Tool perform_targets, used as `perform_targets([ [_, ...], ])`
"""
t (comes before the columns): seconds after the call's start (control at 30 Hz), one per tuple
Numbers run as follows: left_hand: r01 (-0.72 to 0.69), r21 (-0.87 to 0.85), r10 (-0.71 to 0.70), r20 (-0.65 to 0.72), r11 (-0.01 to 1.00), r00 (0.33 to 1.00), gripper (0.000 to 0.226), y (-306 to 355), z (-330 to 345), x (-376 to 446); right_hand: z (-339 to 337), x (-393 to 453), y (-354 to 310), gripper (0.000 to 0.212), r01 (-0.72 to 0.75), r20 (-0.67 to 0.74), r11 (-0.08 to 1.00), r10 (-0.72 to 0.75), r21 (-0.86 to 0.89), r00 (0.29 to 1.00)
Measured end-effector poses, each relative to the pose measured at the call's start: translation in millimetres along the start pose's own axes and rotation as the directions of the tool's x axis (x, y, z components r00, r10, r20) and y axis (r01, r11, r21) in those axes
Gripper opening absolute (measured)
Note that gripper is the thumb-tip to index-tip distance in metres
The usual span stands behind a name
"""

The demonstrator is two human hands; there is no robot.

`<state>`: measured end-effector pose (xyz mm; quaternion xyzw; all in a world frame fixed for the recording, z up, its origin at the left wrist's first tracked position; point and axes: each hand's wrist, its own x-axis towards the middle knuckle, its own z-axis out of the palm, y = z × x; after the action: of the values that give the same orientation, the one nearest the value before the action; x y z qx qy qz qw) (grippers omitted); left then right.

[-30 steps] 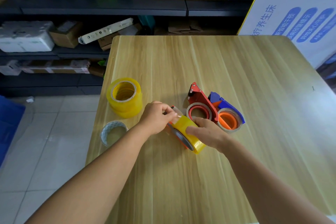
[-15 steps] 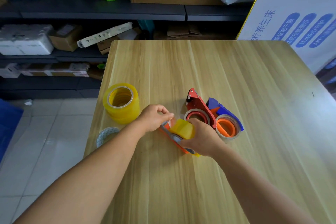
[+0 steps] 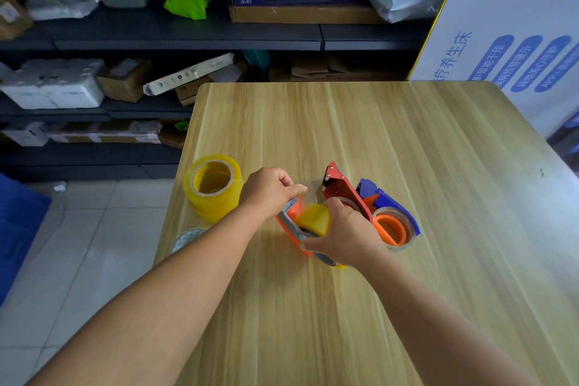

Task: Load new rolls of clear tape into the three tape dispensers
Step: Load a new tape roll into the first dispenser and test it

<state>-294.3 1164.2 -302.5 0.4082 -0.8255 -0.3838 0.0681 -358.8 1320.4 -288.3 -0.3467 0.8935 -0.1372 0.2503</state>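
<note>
- Pinching at the front end of the orange dispenser (image 3: pixel 289 222), the left hand (image 3: pixel 268 191) has its thumb and forefinger closed together on what looks like the free end of the tape; the strip itself is too clear to make out.
- The right hand (image 3: pixel 343 233) is wrapped around the yellowish tape roll (image 3: pixel 315 219) and the dispenser's rear, fingers clamped on both.
- A second ago the roll stood up edge-on under the right fingertips; now it sits lower, tucked in the dispenser frame, and the right hand has closed over it. I judge the roll is seated and the tape end is being threaded forward.
- At 3 o'clock from the hands, touching each other, lie the red dispenser (image 3: pixel 343 189) and the blue dispenser (image 3: pixel 387 199), each carrying only a thin ring of tape on its hub; both seem not yet reloaded.
- At 9 o'clock stands the stack of fresh rolls (image 3: pixel 213 188), and at 8 o'clock, near the edge of the table (image 3: pixel 407 141), lies a spent roll (image 3: pixel 188 236).
- So this is the first of three loadings, nearly finished.
</note>
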Motion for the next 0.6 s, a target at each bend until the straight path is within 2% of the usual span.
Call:
perform_targets([
  [0.1,0.003,0.045,0.0,-0.063,0.999,0.998,0.03,3.2,-5.0,-1.1,-1.1,1.1,-2.7,0.06,0.023,-0.039,0.998,-0.025,-0.06,0.999],
  [0.23,0.034,0.04,-0.029,-0.113,0.999,0.993,0.028,4.6,-11.7,-2.2,-1.2,2.1,-4.4,0.067,0.043,-0.053,0.997,-0.047,-0.065,0.997],
  [0.4,0.016,0.096,0.0,-0.167,0.995,0.986,0.041,14.8,-14.4,-4.8,-0.4,-1.3,-8.9,0.071,0.077,-0.073,0.993,-0.084,-0.093,0.994],
  [0.5,0.026,0.172,0.006,-0.182,0.985,0.983,0.046,17.8,-16.2,-5.3,-2.9,-1.4,-9.6,0.071,0.091,-0.06,0.99,-0.098,-0.109,0.993],
  [0.6,0.023,0.175,0.008,-0.176,0.984,0.984,0.045,17.5,-18.9,-3.1,-6.7,-1.3,-8.5,0.069,0.091,-0.039,0.988,-0.096,-0.122,0.995],
])
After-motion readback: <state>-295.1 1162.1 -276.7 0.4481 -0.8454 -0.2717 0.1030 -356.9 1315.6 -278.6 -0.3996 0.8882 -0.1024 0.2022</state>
